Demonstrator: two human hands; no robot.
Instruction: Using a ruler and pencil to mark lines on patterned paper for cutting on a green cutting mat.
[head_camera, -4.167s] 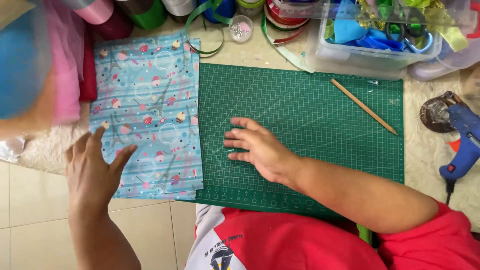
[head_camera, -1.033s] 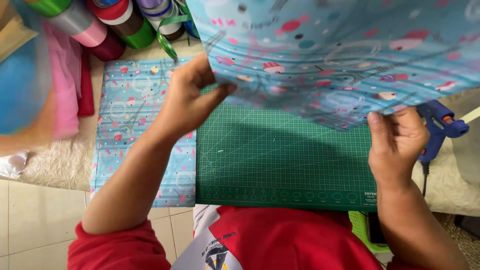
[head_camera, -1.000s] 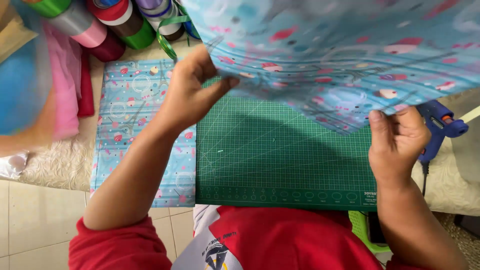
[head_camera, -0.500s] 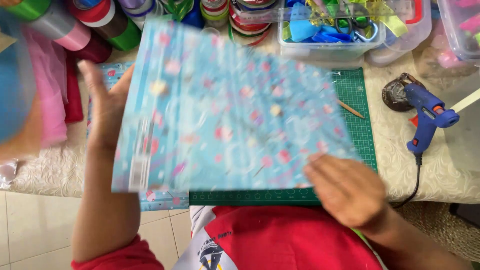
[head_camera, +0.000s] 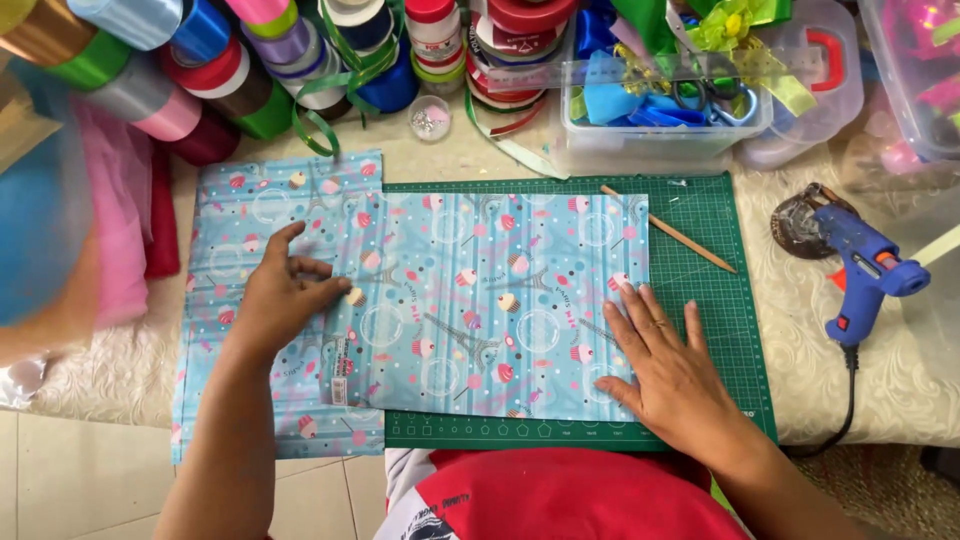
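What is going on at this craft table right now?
A person presses a sheet of patterned blue wrapping paper flat on a green cutting mat. The left hand rests at its left edge and the right hand at its lower right corner. More of the same paper lies left. A wooden stick and a blue glue gun lie right.

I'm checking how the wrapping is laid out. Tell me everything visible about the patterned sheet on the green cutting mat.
The light blue wrapping-paper sheet printed with cupcakes, towers and dots lies flat, rectangular and thin, on the green gridded cutting mat. Its left edge overlaps a second matching sheet. The left hand presses its left edge; the right hand rests flat on its lower right corner.
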